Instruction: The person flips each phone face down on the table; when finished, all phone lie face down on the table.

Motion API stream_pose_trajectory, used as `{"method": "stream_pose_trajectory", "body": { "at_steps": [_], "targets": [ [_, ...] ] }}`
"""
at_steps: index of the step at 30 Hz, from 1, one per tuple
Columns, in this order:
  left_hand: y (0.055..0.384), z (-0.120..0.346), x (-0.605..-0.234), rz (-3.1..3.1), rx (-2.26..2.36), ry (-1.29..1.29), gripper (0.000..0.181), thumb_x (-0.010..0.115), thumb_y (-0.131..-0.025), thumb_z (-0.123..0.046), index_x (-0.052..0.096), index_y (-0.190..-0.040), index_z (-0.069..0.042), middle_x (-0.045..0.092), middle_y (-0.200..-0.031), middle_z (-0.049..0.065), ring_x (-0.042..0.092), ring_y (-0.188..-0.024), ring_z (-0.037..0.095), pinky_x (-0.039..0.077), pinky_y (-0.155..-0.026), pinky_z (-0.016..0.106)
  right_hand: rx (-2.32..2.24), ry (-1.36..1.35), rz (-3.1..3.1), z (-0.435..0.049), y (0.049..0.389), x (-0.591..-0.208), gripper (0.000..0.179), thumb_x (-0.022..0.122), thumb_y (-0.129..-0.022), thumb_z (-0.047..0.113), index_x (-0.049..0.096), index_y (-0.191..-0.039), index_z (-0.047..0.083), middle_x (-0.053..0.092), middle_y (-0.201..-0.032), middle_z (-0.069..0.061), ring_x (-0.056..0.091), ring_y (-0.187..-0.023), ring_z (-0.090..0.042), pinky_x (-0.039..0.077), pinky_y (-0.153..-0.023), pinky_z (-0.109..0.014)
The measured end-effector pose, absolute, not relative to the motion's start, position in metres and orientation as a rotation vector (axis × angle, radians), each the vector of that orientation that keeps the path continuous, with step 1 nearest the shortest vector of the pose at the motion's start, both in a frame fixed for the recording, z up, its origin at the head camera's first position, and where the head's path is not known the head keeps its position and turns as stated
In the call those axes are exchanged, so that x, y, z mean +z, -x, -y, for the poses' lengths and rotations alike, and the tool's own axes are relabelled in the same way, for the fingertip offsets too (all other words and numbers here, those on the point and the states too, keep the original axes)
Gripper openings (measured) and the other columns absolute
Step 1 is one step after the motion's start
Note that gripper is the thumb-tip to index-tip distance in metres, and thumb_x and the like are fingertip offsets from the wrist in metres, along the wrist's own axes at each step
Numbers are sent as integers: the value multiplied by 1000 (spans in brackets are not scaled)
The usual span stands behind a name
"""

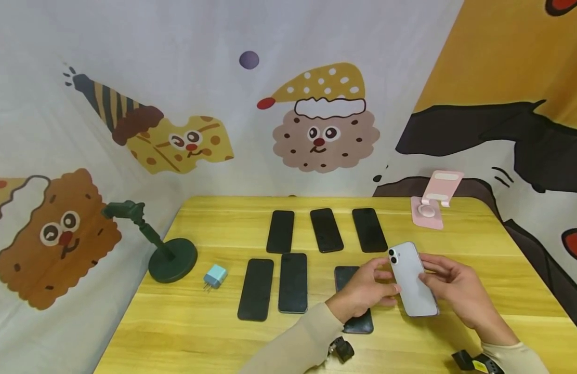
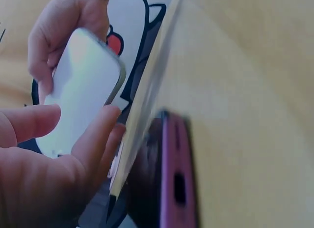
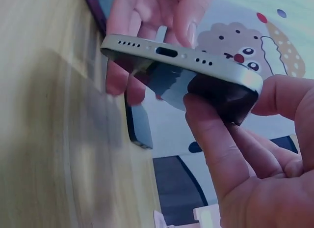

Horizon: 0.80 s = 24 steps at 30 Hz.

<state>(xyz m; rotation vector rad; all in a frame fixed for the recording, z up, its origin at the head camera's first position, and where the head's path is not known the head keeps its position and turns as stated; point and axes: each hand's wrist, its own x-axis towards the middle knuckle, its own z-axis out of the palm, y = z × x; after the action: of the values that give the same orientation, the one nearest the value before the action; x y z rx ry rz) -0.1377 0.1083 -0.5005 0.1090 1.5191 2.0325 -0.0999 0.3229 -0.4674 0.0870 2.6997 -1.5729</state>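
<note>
A smartphone with a pale silvery-white back and two camera lenses (image 1: 412,280) is held tilted above the table, back facing up in the head view. My right hand (image 1: 461,291) grips its right edge, thumb on the back and fingers against the screen side. At the opposite edge is my left hand (image 1: 365,288), its fingers and thumb spread and fairly straight; whether they touch the phone is hard to tell. Under the left forearm lies a dark phone (image 1: 359,324), partly covered; its purple edge (image 2: 179,164) shows in the left wrist view. The right wrist view shows the held phone's charging-port edge (image 3: 167,52).
Several black phones lie face up, including one at the back (image 1: 280,231) and one in front (image 1: 256,290). A pink folding stand (image 1: 438,200) is back right. At left are a dark green stand (image 1: 172,259) and a blue charger plug (image 1: 215,276) on the wooden table (image 1: 185,332).
</note>
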Motion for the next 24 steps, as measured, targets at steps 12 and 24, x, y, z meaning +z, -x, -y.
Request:
{"method": "stream_pose_trajectory", "body": {
  "at_steps": [12,24],
  "targets": [
    [136,-111,-496,-1564,1959,-142,70,71,-97,6,52,-155,-27,63,-108,8,75,-92,28,64,-87,54,-1672,-100,-2505,-340,106,-481,65,71,-104,17,43,-160,-1,72,-135,-7,76,-95,-12,67,-71,-41],
    [130,-117,-493,-1737,1866,-121,34,68,-103,-6,67,-136,-12,65,-101,4,75,-99,26,65,-89,47,-1461,-165,-2505,-346,115,-502,62,72,-102,12,47,-157,0,65,-105,-17,66,-83,-17,66,-68,-38]
  ]
}}
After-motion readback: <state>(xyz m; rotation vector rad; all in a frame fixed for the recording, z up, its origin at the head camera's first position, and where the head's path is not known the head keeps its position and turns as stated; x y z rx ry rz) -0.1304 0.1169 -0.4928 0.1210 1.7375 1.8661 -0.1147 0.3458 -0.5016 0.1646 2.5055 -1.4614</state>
